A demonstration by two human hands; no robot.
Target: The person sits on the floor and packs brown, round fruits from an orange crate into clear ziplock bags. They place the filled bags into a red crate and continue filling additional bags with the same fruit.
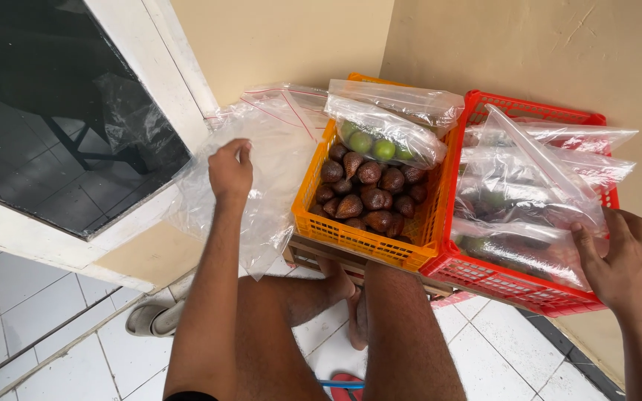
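My left hand is raised and grips an empty clear plastic bag that hangs beside the orange crate. That crate holds several brown scaly fruits, with a clear bag of green limes on top. My right hand rests on the near right corner of the red crate, its fingers touching a clear bag of dark green fruit. Several more zip bags are piled in the red crate.
Both crates sit on a low wooden stand against a beige wall. A dark window with a white frame is at the left. My bare legs, feet and sandals are on the white tiled floor below.
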